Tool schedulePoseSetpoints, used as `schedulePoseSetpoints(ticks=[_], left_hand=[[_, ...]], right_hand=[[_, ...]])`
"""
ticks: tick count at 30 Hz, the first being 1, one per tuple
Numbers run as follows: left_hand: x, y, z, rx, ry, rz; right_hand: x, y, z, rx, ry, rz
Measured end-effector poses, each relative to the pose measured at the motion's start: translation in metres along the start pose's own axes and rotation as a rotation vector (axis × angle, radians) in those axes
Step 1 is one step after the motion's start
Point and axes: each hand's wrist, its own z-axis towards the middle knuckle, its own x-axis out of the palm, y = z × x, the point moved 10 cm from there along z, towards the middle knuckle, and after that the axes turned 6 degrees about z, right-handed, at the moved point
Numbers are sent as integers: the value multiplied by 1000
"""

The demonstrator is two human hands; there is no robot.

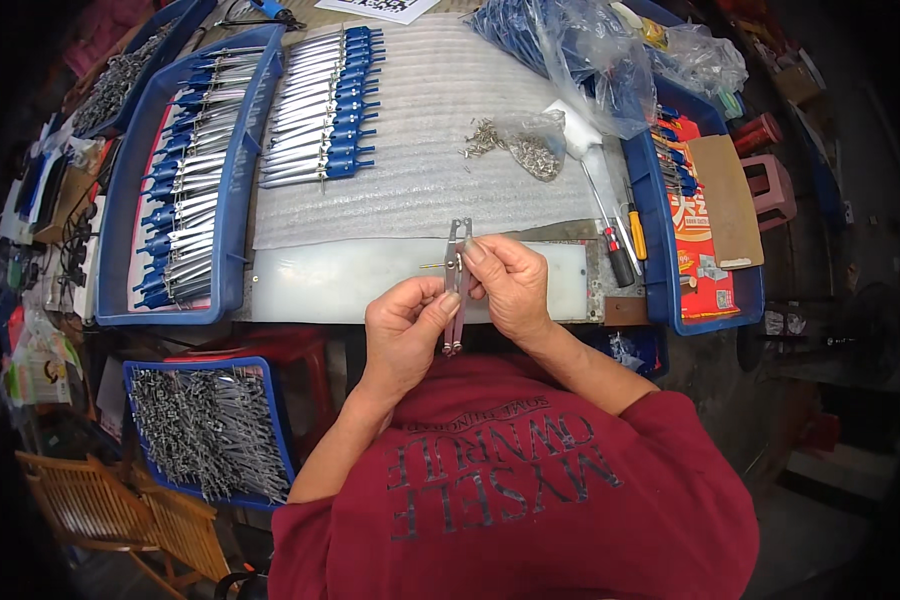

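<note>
Over the near edge of the workbench, my left hand (405,325) and my right hand (512,285) hold a slim two-legged metal piece (454,318) that looks like a drawing compass. It stands nearly lengthwise, its two prongs pointing away from me. My left thumb and fingers pinch its middle from the left. Higher up on the right side, my right thumb and forefinger close on it. A thin brass-coloured pin (431,265) sticks out leftward near the fingertips. Whether my right fingers also hold a small part is hidden.
Metal compasses with blue heads (345,105) lie in a row on white foam sheet (410,190). A blue tray (232,225) holds more. Small screws (535,157), screwdrivers (620,258) and another blue tray (725,322) are rightward. A bin of metal parts (210,430) stands lower left.
</note>
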Motion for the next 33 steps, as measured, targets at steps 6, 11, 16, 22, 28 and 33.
schedulePoseSetpoints(ticks=[6,11,16,22,28,33], left_hand=[[-4,-2,4,-22,-5,-54],[-5,-4,5,11,-36,-48],[-8,2,4,5,-54,-63],[-9,1,2,14,-69,-43],[-11,3,1,19,-89,-50],[-10,-5,2,36,-84,-30]], right_hand=[[1,-12,-7,51,73,165],[15,-9,-10,95,117,141],[14,-8,-12,84,116,63],[14,-8,-14,71,85,63],[13,-9,-15,61,80,10],[13,-11,-16,75,83,-4]])
